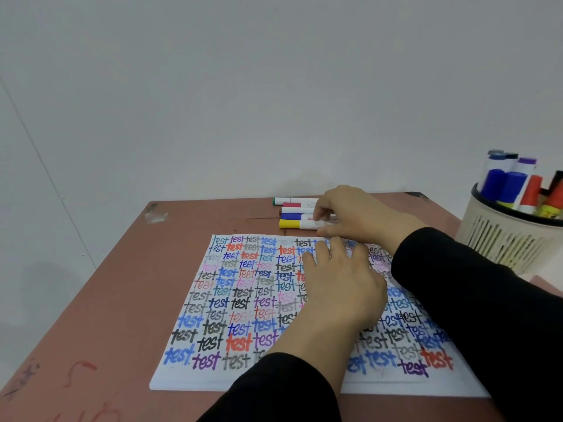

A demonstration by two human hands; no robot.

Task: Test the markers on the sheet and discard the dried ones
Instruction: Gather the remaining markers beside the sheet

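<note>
Our right hand (350, 214) curled its fingers (319, 212) and thumb round the yellow marker (294, 223), nearest of the markers (297, 208) lying crosswise, caps leftward, just beyond the sheet (231, 300); our left hand (341, 284) lay flat and open on the sheet.

"test" all over sheet (231, 303)

Plain indoor workspace, bare wall (274, 86), scuffed table (106, 284)
</note>
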